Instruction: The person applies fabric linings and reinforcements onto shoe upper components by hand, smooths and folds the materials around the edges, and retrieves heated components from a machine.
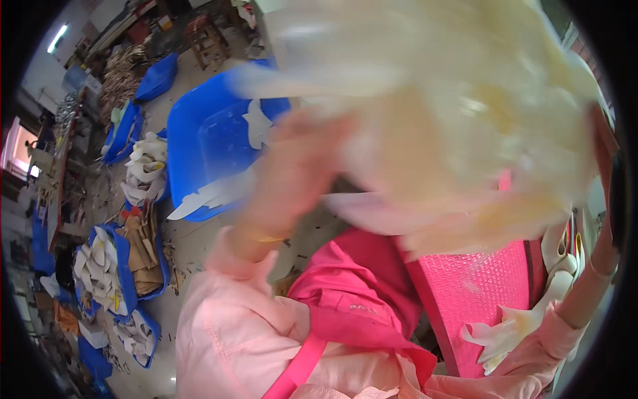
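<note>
A big, motion-blurred bundle of floppy cream-white pieces fills the upper right, raised in front of me. My left hand is closed on its left side; the fingers are smeared by motion and a thin yellow band circles the wrist. At the far right rim, my right hand grips the bundle's other side, its fingers partly hidden. Below, a cream-white floppy piece with finger-like ends lies by my right forearm, against a pink bubble-textured sheet.
Beyond my left hand stands a large blue tub with white pieces in it and over its rim. Farther left are several blue bins, one holding white pieces, another brown pieces. Scraps litter the floor; a wooden stool stands at the back.
</note>
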Motion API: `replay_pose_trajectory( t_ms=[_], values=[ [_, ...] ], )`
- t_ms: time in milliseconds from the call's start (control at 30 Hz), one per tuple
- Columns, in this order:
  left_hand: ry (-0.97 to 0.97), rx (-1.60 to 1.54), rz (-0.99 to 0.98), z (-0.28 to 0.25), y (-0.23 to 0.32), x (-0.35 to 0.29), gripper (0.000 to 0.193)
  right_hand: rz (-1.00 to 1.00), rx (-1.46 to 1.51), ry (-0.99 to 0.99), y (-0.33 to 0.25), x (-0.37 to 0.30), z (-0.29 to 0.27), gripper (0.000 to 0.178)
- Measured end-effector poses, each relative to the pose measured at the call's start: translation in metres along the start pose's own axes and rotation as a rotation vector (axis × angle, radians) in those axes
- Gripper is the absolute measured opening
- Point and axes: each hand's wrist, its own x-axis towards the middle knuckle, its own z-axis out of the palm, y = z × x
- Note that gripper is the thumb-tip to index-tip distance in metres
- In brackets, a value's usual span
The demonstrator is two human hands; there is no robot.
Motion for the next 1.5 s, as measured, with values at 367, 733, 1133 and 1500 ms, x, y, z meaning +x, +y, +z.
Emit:
replay_pose_trajectory(
  t_ms=[367, 733, 1133, 1500],
  values=[
    [0.448, 0.657, 0.231, -0.161, 0.237, -0.046, 0.031, -0.747, 0.192, -0.953, 0.002, 0.037, 0.124, 0.041],
    [0.689, 0.849, 0.207, -0.649, 0.208, -0.005, 0.032, -0.396, 0.006, -0.986, 0.119, -0.017, 0.072, 0.047],
    [1.841, 0.793, -0.042, -0.536, 0.093, 0.027, 0.096, -0.028, -0.088, -1.001, 0.167, -0.053, 0.089, 0.045],
    [0.405, 1.21, 0.699, -0.209, 0.022, 0.044, 0.04, -0.656, -0.894, -0.631, 0.218, -0.11, 0.137, 0.067]
  ],
)
